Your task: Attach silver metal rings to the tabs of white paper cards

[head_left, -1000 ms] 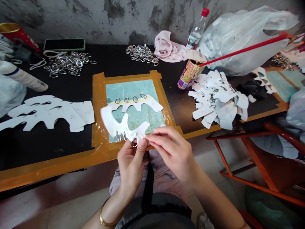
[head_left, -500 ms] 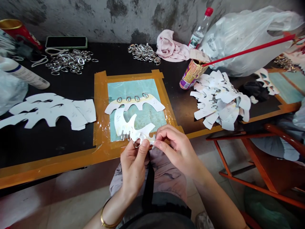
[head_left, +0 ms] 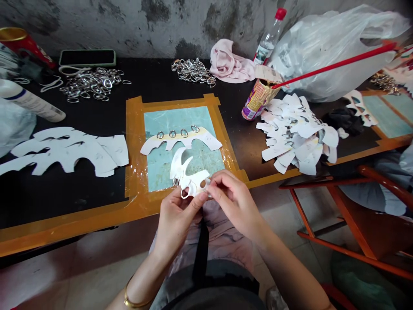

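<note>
Fingers of the left hand and right hand pinch a curled white scalloped strip over the near edge of the black table. It looks light, bendy, easily creased; plain ends seem safest to hold. Beyond, a ringed strip lies flat.

We see a dark-screened phone lying at the foot of a stained grey wall, with a red can to its left. Farther right, we note a crumpled pink cloth, a red-capped clear bottle and a bulging plastic bag; at lower right, a reddish-brown chair.
</note>
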